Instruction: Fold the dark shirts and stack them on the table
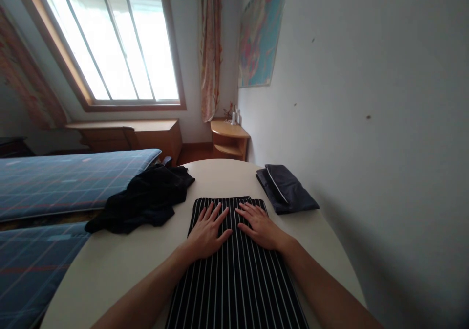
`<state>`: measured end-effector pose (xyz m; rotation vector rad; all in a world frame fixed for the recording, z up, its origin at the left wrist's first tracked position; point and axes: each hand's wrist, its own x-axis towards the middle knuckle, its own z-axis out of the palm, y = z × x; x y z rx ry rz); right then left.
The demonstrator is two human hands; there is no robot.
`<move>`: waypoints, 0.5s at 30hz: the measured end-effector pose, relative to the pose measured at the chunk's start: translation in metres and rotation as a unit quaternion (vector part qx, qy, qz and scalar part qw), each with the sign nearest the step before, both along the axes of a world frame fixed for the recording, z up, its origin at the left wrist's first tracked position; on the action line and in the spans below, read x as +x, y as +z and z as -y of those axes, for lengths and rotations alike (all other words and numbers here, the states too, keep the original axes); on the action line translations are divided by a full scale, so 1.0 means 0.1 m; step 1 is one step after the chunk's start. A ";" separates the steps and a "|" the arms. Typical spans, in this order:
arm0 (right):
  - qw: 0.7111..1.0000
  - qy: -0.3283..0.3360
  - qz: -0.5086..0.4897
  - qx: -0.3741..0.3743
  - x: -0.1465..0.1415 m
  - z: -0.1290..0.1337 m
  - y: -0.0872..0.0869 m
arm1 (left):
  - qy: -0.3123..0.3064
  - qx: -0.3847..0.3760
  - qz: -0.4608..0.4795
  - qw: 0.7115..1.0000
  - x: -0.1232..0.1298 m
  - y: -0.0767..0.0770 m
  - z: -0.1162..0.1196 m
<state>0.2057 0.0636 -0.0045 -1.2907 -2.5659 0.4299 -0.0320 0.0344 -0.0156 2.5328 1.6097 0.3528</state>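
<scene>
A black cloth with white stripes (234,280) lies flat on the pale round table (146,265), reaching down past the bottom of the view. My left hand (207,232) rests palm down near its far left edge, fingers spread. On the far right part of the same cloth lies my right hand (259,225), also flat with fingers apart. Neither hand grips anything. The two thumbs point toward each other, with a strip of striped cloth between them.
A crumpled black garment (146,199) hangs over the table's left edge beside a blue plaid bed (73,182). A folded dark cloth (287,189) lies at the back right, near the white wall (366,172). Beyond stand a corner shelf (230,130) and a wooden desk (157,126).
</scene>
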 end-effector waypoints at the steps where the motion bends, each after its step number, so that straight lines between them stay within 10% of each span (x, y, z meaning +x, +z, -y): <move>1: 1.000 0.000 0.000 0.000 0.00 0.00 0.00 | 0.000 0.002 0.004 1.000 -0.01 -0.01 0.00; 15: 0.999 -0.029 0.023 0.028 -0.06 0.08 -0.04 | 0.134 -0.004 -0.035 0.990 -0.31 -0.13 0.18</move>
